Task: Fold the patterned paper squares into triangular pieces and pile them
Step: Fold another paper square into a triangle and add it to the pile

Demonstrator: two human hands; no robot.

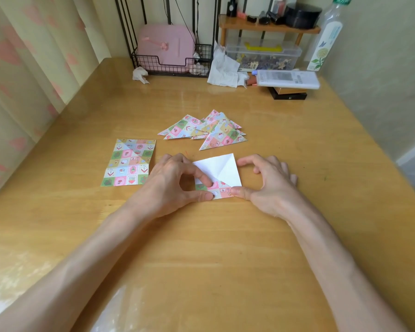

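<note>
A paper square [222,170] lies white side up in front of me, with its near corner folded over so a patterned flap shows. My left hand [175,180] pinches that flap between thumb and forefinger. My right hand [264,180] presses its thumb on the flap's right end, its fingers curved above the table beside the sheet. Behind the sheet lies a loose pile of folded patterned triangles [207,129]. To the left lies a flat stack of patterned paper [130,162], creased at its top.
The wooden table [201,248] carries clutter along its back edge: a black wire basket [173,61] with a pink case, crumpled tissues [223,68], a clear plastic box [264,55], a lying tube [288,79] and a tall bottle [326,37]. A curtain hangs at left.
</note>
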